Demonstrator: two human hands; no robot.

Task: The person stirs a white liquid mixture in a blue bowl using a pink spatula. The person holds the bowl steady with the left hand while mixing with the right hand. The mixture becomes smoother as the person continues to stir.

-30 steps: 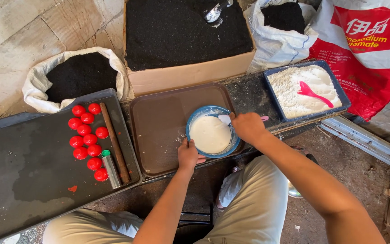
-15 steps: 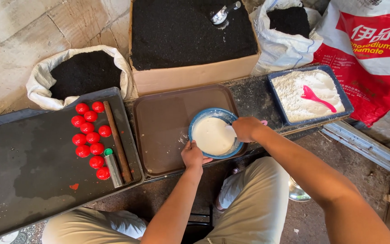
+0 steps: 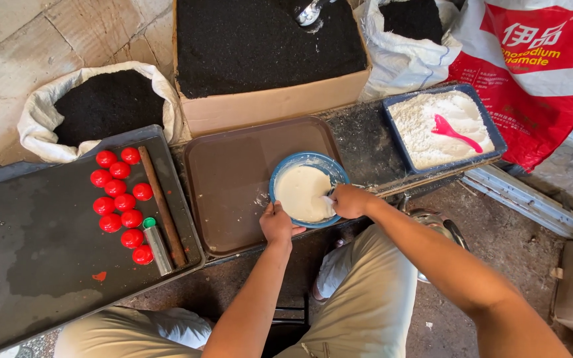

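Fingers of my right hand (image 3: 351, 201) are curled tight in a grip on a small white utensil (image 3: 328, 200), its tip down in the white paste (image 3: 303, 192) inside the blue bowl (image 3: 309, 161). My left hand (image 3: 277, 224) clamps the bowl's near rim, thumb on the edge, fingers underneath, steadying it. That bowl sits at the right side of the brown tray (image 3: 233, 179), a few white flecks scattered on the tray just beside it. Out to the right, on the dark worktop (image 3: 359, 136), a blue tub of white powder (image 3: 440, 126) with a pink scoop (image 3: 453, 130) lying on top. Left of the brown tray, a black tray (image 3: 41, 258) carries a cluster of red balls (image 3: 119, 199), a brown stick (image 3: 162, 205) and a metal tube with a green cap (image 3: 156, 244). Beyond, a cardboard box of black powder (image 3: 260, 46) with a metal scoop (image 3: 310, 12) in it, a white sack of black powder (image 3: 101, 106) to its left, another white sack (image 3: 409, 36) and a red-and-white bag (image 3: 538, 59) to its right.
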